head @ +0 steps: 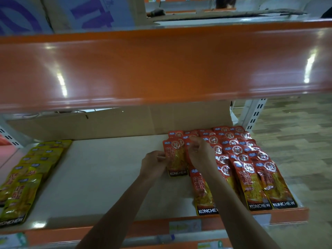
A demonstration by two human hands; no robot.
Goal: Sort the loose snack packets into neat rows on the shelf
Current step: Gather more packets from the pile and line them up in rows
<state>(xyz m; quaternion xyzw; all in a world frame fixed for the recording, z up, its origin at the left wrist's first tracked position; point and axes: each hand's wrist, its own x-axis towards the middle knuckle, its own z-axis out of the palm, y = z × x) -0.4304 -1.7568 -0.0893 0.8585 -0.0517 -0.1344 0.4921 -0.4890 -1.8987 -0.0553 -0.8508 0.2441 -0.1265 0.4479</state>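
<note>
A red snack packet lies on the pale shelf board, left of the red rows. My left hand pinches its left edge. My right hand reaches over the neighbouring red packets and its fingers curl on the top of one just right of that packet. Several red packets lie in overlapping rows on the right part of the shelf. Yellow packets lie in rows at the far left.
An orange shelf edge hangs close above the work area. Cardboard lines the back of the shelf. A slotted metal upright stands at the right rear. The orange front lip carries price labels.
</note>
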